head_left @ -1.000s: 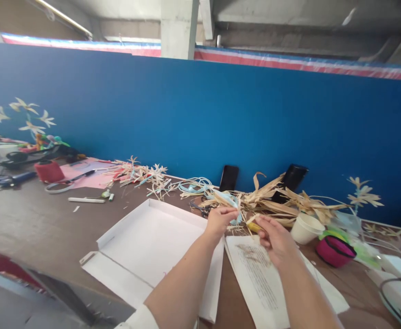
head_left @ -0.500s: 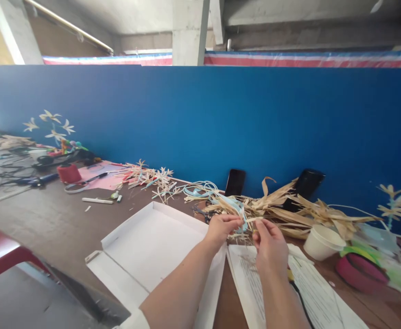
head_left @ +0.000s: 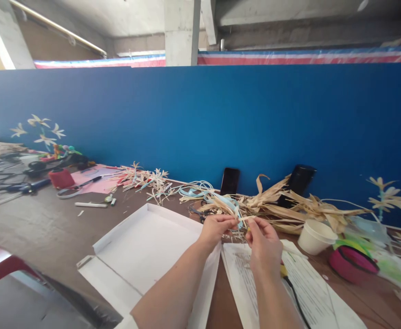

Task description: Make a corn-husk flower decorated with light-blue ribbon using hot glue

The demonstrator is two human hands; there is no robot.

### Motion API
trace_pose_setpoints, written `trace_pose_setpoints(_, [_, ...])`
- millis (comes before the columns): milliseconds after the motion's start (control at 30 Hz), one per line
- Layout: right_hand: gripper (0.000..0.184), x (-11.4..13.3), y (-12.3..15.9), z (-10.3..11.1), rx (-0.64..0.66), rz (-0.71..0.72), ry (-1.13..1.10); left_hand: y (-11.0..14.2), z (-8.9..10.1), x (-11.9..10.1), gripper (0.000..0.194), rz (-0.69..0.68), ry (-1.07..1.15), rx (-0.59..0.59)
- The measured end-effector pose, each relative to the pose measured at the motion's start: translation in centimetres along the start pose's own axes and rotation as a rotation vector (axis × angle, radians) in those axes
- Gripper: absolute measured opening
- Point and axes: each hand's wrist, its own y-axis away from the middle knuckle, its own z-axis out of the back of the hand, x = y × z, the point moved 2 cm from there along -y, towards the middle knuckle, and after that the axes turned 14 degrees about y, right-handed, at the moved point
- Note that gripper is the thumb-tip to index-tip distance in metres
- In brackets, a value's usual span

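A blue panel (head_left: 186, 123) fills the middle of the frame, with a brown tabletop (head_left: 52, 224) below it. A shallow white box (head_left: 159, 242) lies at lower centre, partly behind the left forearm; printed sheets (head_left: 310, 283) spread at lower right, under the right forearm. Dry husks (head_left: 272, 205) heap just beyond the hands, right of centre, crowding the space there with cuttings. Near centre, the left hand (head_left: 214, 235) and right hand (head_left: 265, 249) face each other, clear of the box floor. Two dark phones (head_left: 230, 181) lean on the panel; a pink pouch (head_left: 353, 265) and a white cup (head_left: 317, 236) stand at right. A yellow-handled tool (head_left: 283, 270) trails a black cord beneath the right wrist, which could snag; whether that hand grips it, I cannot tell. Smallest is a pale strip (head_left: 244, 219) at centre, its ends apparently pinched between both hands' fingers. It looks very light, thin, bendable and easily torn, so a gentle hold near each end should suit it.
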Motion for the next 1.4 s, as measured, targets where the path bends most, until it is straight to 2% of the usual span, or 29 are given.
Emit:
trace_pose_setpoints(433, [0.034, -0.14, -0.07, -0.14, 0.000, 0.004, 0.017, 0.14, -0.33, -0.32, 0.037, 0.022, 0.003, -0.002])
trace_pose_setpoints(1400, [0.030, -0.77, -0.33, -0.12, 0.006, -0.056, -0.113, 0.24, -0.56, -0.15, 0.035, 0.031, 0.062, 0.035])
